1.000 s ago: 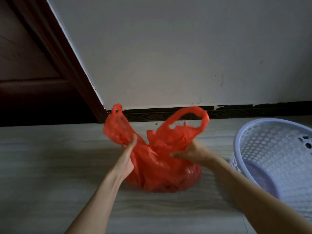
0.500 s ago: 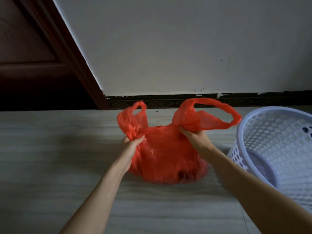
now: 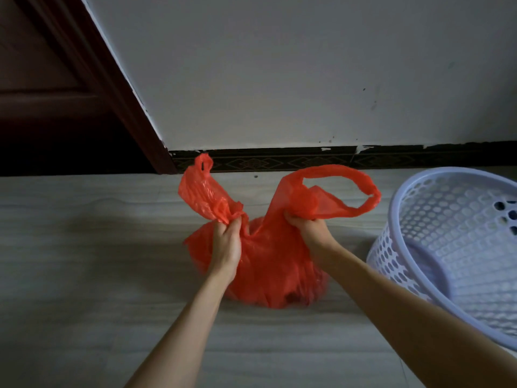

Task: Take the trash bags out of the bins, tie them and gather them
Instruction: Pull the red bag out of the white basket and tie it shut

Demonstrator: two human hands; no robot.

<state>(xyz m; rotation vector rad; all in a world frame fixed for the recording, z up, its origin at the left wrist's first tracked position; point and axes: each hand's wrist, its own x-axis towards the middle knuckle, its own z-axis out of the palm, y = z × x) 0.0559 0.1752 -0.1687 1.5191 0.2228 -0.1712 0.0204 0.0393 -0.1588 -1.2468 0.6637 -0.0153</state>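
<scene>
A filled red plastic trash bag (image 3: 275,271) sits on the pale wood-look floor (image 3: 84,275) near the wall. My left hand (image 3: 226,242) grips the bunched base of its left handle, whose loop stands up above my fingers. My right hand (image 3: 310,229) grips the base of the right handle, and that wide loop hangs out to the right toward the bin. A pale lilac perforated plastic bin (image 3: 458,247) stands at the right, tilted, with no bag in it.
A white wall (image 3: 279,79) with a dark patterned skirting board (image 3: 279,161) runs close behind the bag. A dark wooden door and frame (image 3: 70,93) fill the upper left. Bare floor stretches to the left and toward me.
Both hands moved from the bag's sides to the handle bases and gathered them. The handles have been pulled apart and the bag's mouth has drawn closed.
</scene>
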